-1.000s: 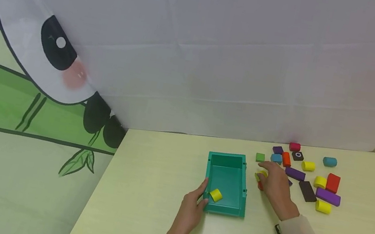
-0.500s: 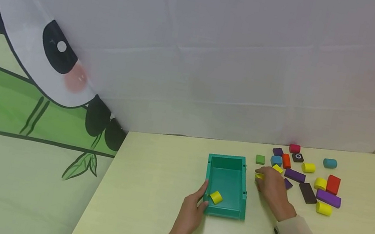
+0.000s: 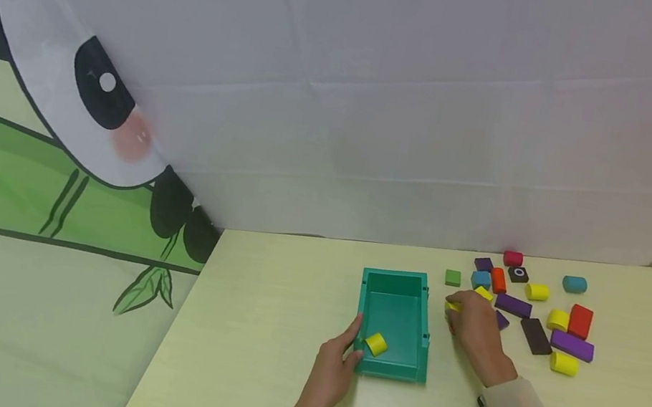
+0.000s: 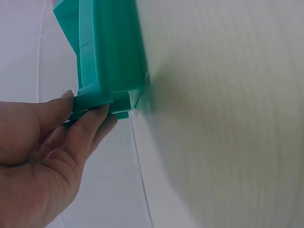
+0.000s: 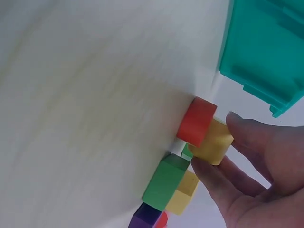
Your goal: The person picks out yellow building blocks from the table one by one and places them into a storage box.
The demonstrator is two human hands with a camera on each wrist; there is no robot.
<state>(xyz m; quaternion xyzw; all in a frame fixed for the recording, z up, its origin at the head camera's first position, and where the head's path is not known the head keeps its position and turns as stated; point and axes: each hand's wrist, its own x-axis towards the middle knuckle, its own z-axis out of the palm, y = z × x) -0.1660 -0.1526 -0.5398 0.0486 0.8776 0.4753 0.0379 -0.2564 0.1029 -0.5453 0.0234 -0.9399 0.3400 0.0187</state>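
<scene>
A teal tray [image 3: 400, 311] lies on the table with a yellow cylinder block [image 3: 376, 344] inside, near its lower left corner. My left hand [image 3: 329, 371] grips the tray's left side; in the left wrist view its thumb and fingers pinch the rim. To the right of the tray, my right hand [image 3: 476, 332] pinches a yellow block [image 5: 213, 145] between thumb and fingers. That block sits against a red curved block [image 5: 197, 121]. Beside them stand a green block [image 5: 164, 183] and another yellow block [image 5: 183, 194]. The hand hides part of this group in the head view.
Right of the right hand lie several loose blocks, among them a dark flat block [image 3: 535, 336], a purple bar [image 3: 572, 345], a red block [image 3: 580, 321] and a blue cylinder [image 3: 574, 284]. A small green block [image 3: 452, 277] is near the tray's upper right corner. A white cloth wall [image 3: 333, 161] closes off the back.
My right hand's spread fingers have closed on the yellow block, and the hand has dipped slightly. Another yellow block beyond its knuckles has come into sight. The left hand keeps its hold on the tray.
</scene>
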